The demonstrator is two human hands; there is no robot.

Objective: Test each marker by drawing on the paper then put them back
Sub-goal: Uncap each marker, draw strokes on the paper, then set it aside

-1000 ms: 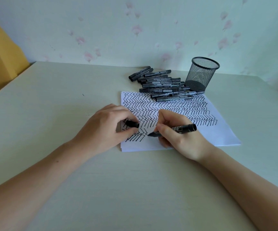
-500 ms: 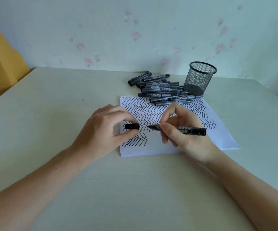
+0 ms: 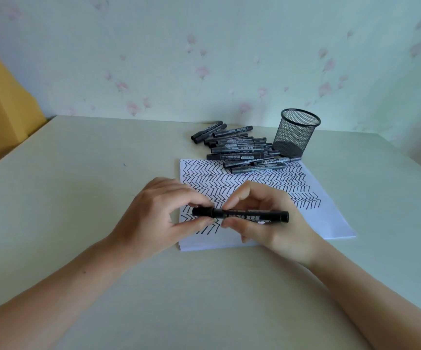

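The cap, apart from the tip half a second ago, now sits on the marker (image 3: 239, 215) — held level over the paper (image 3: 330, 223) so both hands can press along one line. The left hand (image 3: 154, 218) pinches the cap end; the right hand (image 3: 267, 223) pinches the barrel. Beyond, the other markers (image 3: 237, 150) lie heaped on the desk (image 3: 78, 185) beside the mesh cup (image 3: 296, 132) — probably their home.
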